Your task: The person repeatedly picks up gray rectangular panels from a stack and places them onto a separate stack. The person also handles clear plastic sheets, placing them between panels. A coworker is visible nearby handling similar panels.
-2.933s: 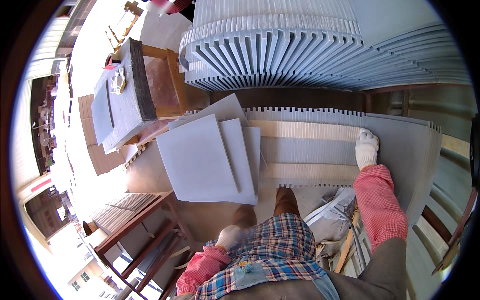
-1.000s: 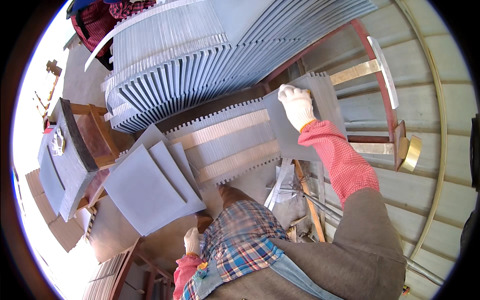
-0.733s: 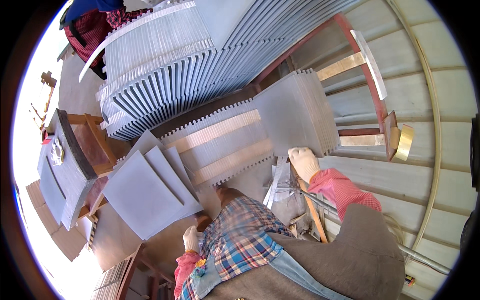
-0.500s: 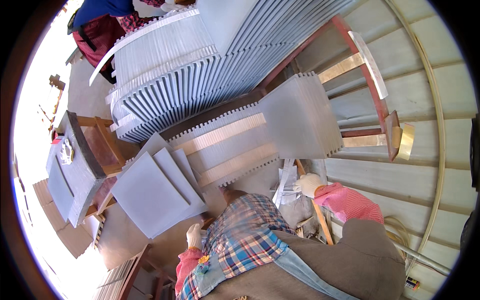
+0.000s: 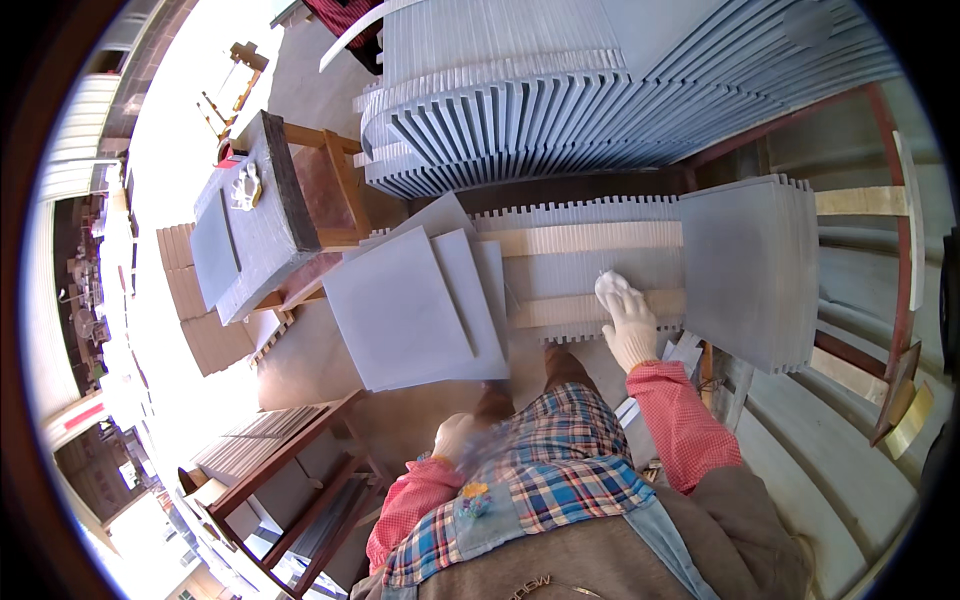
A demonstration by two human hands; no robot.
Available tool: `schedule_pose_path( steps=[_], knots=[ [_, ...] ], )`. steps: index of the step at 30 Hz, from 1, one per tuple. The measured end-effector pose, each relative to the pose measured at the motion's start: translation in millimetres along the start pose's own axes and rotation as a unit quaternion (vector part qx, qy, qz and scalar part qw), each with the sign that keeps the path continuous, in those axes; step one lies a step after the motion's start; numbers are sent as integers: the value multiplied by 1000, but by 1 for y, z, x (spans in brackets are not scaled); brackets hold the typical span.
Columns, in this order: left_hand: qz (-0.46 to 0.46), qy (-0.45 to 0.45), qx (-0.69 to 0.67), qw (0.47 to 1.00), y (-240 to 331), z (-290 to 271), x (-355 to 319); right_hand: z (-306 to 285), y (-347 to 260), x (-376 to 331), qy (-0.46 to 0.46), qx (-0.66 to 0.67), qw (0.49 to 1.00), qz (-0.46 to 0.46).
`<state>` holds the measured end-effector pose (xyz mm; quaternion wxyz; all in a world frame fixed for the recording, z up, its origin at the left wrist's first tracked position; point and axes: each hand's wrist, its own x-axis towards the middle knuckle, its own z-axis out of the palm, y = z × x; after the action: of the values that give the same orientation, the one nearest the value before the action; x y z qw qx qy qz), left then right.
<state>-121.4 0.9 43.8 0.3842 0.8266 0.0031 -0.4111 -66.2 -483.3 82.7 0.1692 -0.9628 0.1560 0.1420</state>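
My right hand [image 5: 630,328], in a white knit glove, reaches over the near edge of a long row of grey panels standing on edge. Its fingers are bent around a crumpled white wad [image 5: 611,285], perhaps a cloth. Pale strips [image 5: 590,238] run along the row. At the row's right end leans a stack of grey panels [image 5: 745,275]; loose flat grey sheets [image 5: 400,310] overlap at its left end. My left hand [image 5: 455,438], also gloved, hangs low beside my plaid apron [image 5: 560,480], nearest the loose sheets. Its fingers are blurred.
Behind the row stands a larger rack of grey panels [image 5: 500,130]. To the left is a table [image 5: 285,230] bearing a glove [image 5: 246,187], a red roll [image 5: 230,152] and a grey sheet. A red-brown frame [image 5: 900,200] stands right; another rack [image 5: 270,460] is at lower left.
My right hand has moved from the clutter beside the right-hand stack to above the panel row, now with the white wad. My view has turned right, and my left hand stays low.
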Motion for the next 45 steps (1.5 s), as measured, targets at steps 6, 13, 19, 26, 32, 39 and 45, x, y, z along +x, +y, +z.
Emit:
schedule_pose_path(
  steps=[6,13,19,26,32,39,45],
  knots=[
    [-81,6,-39,996,58,-9,7,-132,30,-26,204,-118,965,114],
    [-32,-14,45,998,117,-13,71,-188,121,-58,249,-236,888,307],
    [29,45,85,995,102,-4,87,-166,118,-56,228,-328,876,270],
    [-71,51,96,992,42,-27,73,-168,117,-57,219,-322,893,227],
    [-135,85,88,983,13,-24,73,-171,103,-58,179,-349,886,249],
    [-154,123,-37,980,68,-34,62,-163,113,-61,203,-357,878,247],
    [-148,152,-64,975,43,-23,67,-177,84,-65,194,-311,899,241]
  ],
)
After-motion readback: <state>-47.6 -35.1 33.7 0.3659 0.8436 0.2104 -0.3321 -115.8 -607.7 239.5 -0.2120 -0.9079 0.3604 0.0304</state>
